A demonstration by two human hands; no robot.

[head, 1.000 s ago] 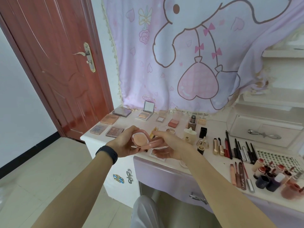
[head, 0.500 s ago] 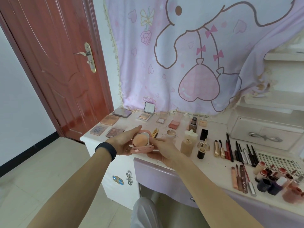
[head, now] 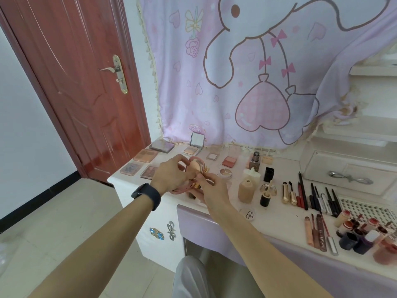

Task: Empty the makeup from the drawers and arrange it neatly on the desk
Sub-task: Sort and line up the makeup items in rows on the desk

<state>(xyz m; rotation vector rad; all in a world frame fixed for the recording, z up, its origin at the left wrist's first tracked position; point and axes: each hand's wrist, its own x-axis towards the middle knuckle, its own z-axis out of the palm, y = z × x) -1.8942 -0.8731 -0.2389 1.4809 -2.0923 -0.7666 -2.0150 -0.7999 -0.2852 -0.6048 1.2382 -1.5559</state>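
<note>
I hold the open pink compact point(head: 194, 168) just above the worktop's point(head: 279, 214) near left, with the fingers point(head: 179, 162) of my left hand point(head: 171, 176) and right hand point(head: 211, 190) pinching it. The palettes point(head: 146, 155) far left and the pencils point(head: 318, 196) right lie in rows. I judge most is done, with this piece unplaced.

A red-brown panelled door point(head: 81, 93) with a silver lever handle point(head: 111, 69) stands shut beside a lilac cartoon-character cloth point(head: 257, 72) hung on the wall, above a pale tiled floor point(head: 64, 229) edged by black skirting point(head: 38, 198).
</note>
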